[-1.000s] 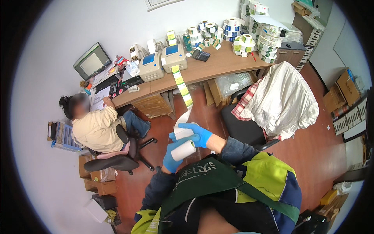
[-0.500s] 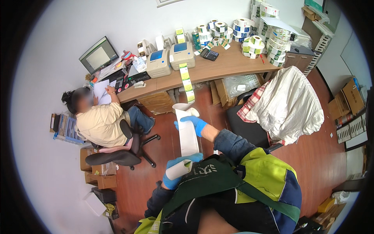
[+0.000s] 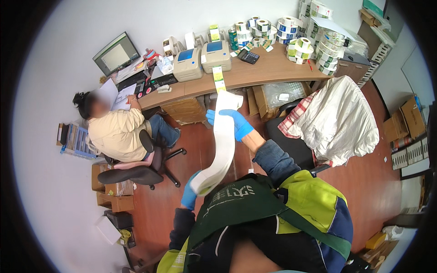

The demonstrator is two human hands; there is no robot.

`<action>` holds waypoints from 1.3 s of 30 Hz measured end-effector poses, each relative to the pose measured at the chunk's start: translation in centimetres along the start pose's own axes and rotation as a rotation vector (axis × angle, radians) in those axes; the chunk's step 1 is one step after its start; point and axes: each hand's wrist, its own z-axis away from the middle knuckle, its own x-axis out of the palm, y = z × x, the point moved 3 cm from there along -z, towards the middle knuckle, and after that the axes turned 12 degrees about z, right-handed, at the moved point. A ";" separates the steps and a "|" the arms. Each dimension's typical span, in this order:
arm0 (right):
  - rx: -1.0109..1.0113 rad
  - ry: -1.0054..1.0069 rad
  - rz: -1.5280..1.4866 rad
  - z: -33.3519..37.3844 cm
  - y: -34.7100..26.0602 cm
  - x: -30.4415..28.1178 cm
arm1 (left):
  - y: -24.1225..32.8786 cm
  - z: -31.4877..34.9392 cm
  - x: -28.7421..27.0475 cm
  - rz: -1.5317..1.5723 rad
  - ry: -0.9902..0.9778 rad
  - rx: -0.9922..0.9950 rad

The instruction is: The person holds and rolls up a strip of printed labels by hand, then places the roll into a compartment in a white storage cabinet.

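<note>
A long label strip (image 3: 222, 144), its white backing facing up, stretches between my two blue-gloved hands. My right hand (image 3: 237, 123) is closed around it near the desk, fingers wrapped across the backing. Lower left, my left hand (image 3: 190, 191) grips the curled near end, where a green printed side shows; its fingers are partly hidden behind the strip. Beyond my right hand the strip folds over, and yellow-green labels (image 3: 219, 79) hang from the front of the right-hand label printer (image 3: 215, 55).
A second label printer (image 3: 186, 65) stands beside the first. Label rolls (image 3: 298, 51), a calculator (image 3: 248, 56) and a monitor (image 3: 116, 53) sit on the desk (image 3: 268, 68). At left, a seated person (image 3: 119, 132) handles papers. A cloth-draped chair (image 3: 334, 123) stands to the right.
My right hand has moved up toward the printer, and my left hand slightly down and left. More strip spans between them, and the hanging printed length looks shorter. The seated person's paper has lifted.
</note>
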 end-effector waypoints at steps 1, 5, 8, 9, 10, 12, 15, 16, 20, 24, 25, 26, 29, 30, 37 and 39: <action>0.010 0.020 0.030 0.2 0.0 -0.1 | -2.0 0.3 -1.4 0.109 0.035 -0.142; 0.088 0.019 0.124 0.4 1.5 -0.2 | 0.3 -1.2 -2.3 0.097 0.179 -0.100; 0.182 -0.087 0.075 1.7 3.2 1.4 | 7.2 -4.6 2.7 0.152 0.111 0.051; 0.200 -0.112 0.105 2.4 3.3 2.1 | 9.1 -5.5 4.3 0.180 0.084 0.094; 0.215 -0.135 0.134 2.9 3.6 2.4 | 10.9 -6.4 5.8 0.185 0.073 0.098; 0.272 -0.159 0.206 3.2 4.8 1.4 | 13.3 -8.3 8.2 0.197 0.034 0.103; 0.187 -0.198 0.384 5.1 5.2 3.7 | 13.3 -10.7 9.3 0.273 0.107 0.137; 0.157 -0.205 0.394 5.5 5.7 3.9 | 13.3 -11.7 9.1 0.182 0.175 0.208; 0.281 -0.329 0.329 8.2 6.7 4.4 | 13.5 -14.5 7.5 -0.242 0.334 0.534; 0.327 -0.404 0.393 10.3 7.0 4.3 | 15.8 -14.1 10.2 -0.151 0.050 0.391; 0.310 -0.424 0.399 10.3 7.0 4.2 | 15.6 -14.1 10.4 0.006 -0.009 0.179; 0.294 -0.444 0.404 10.4 7.0 4.1 | 15.1 -13.9 10.6 0.159 -0.067 -0.035; 0.326 -0.420 0.367 11.0 6.2 4.2 | 13.8 -13.7 10.4 0.385 -0.053 -0.070; 0.323 -0.408 0.350 11.0 6.1 4.4 | 13.5 -13.5 10.3 0.449 -0.023 -0.080; 0.306 -0.407 0.364 11.0 5.8 4.3 | 12.7 -13.4 9.1 0.614 -0.268 -0.110; 0.327 -0.416 0.389 11.0 6.0 4.0 | 14.0 -12.1 10.7 0.690 -0.372 -0.139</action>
